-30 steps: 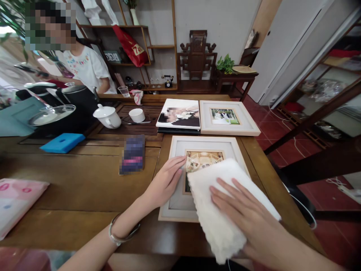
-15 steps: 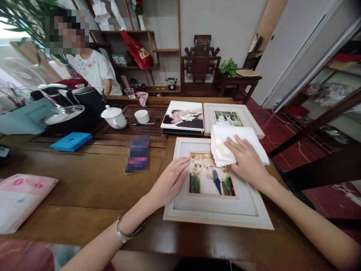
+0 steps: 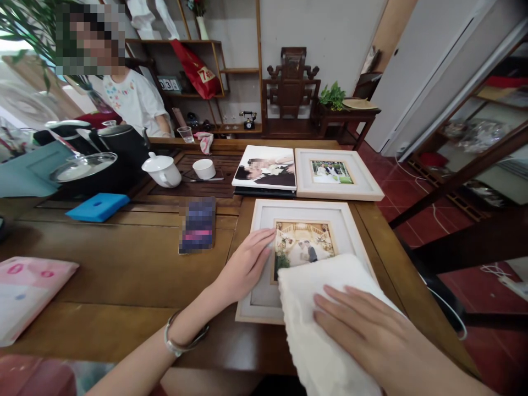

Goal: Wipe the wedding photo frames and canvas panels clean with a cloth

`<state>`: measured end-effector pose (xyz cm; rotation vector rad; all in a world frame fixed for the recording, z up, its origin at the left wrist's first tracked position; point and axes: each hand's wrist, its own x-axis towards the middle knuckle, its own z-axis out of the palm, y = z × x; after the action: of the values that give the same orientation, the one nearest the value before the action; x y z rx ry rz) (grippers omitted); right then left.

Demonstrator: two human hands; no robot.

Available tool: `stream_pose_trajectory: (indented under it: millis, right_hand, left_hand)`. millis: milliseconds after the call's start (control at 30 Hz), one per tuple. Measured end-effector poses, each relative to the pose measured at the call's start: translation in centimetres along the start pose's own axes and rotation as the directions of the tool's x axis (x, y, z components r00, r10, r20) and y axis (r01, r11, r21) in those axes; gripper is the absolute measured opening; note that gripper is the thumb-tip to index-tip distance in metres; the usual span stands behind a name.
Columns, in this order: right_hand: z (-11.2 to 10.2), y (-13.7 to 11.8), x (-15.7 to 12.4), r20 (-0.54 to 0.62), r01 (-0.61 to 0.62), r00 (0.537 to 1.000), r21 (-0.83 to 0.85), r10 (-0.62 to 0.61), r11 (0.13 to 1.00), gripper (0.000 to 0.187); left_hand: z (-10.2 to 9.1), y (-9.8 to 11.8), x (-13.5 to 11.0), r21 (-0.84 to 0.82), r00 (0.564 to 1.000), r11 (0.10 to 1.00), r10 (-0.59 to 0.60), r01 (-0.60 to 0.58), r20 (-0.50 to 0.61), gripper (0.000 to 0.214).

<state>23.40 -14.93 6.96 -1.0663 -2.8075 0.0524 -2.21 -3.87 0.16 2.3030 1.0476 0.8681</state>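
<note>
A white-framed photo (image 3: 289, 217) lies flat on the wooden table (image 3: 124, 264) in front of me. My left hand (image 3: 245, 264) rests flat on its left border, fingers stretched out, a bracelet on the wrist. My right hand (image 3: 371, 330) lies flat, fingers spread, on a folded white towel (image 3: 317, 324) that covers the frame's near right part and overhangs the table's front edge. The upper half of the picture shows above the towel.
Behind lie a second framed photo (image 3: 338, 173) and a photo album (image 3: 266, 168). A tea tray holds a white teapot (image 3: 161, 169) and cup (image 3: 204, 168). A phone (image 3: 197, 225), blue pad (image 3: 97, 207) and pink packet (image 3: 25, 291) lie left. A person in white (image 3: 132, 104) sits at the far left.
My right hand has dragged the towel from the frame's far right corner back down to its near edge. The left hand has stayed on the frame's left border.
</note>
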Motion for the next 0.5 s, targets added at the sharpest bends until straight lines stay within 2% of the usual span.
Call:
stream_pose_trajectory:
  millis: [100,200,267,333,400,500]
  right_hand:
    - [2.0,1.2,1.0,-0.037,-0.035,0.999,-0.065,0.033,0.997,0.073]
    - [4.0,4.2,2.4,-0.135,-0.142,0.984,-0.213,0.115,0.967,0.071]
    - [4.6,6.4,3.2,-0.213,-0.235,0.961,-0.287,0.177,0.929,0.068]
    - [4.7,7.9,3.9,-0.233,-0.300,0.944,-0.312,0.233,0.902,0.067]
    - [4.4,8.1,4.6,-0.205,-0.321,0.941,-0.302,0.268,0.897,0.066]
    - [3.6,6.2,5.6,-0.141,-0.317,0.947,-0.245,0.290,0.916,0.059]
  left_hand:
    - [0.0,0.1,0.0,0.002,1.000,1.000,-0.011,0.011,0.008,0.039]
    - [-0.1,0.1,0.0,0.006,1.000,1.000,-0.022,0.022,0.013,0.039]
    - [-0.1,0.1,0.0,0.006,1.000,1.000,-0.026,0.026,0.013,0.039]
    - [-0.1,0.2,0.0,0.005,0.999,0.999,-0.032,0.032,0.011,0.039]
    - [-0.1,0.2,0.0,0.003,0.999,0.999,-0.045,0.045,0.010,0.039]
    - [-0.1,0.3,0.1,-0.006,0.998,0.998,-0.059,0.060,0.006,0.039]
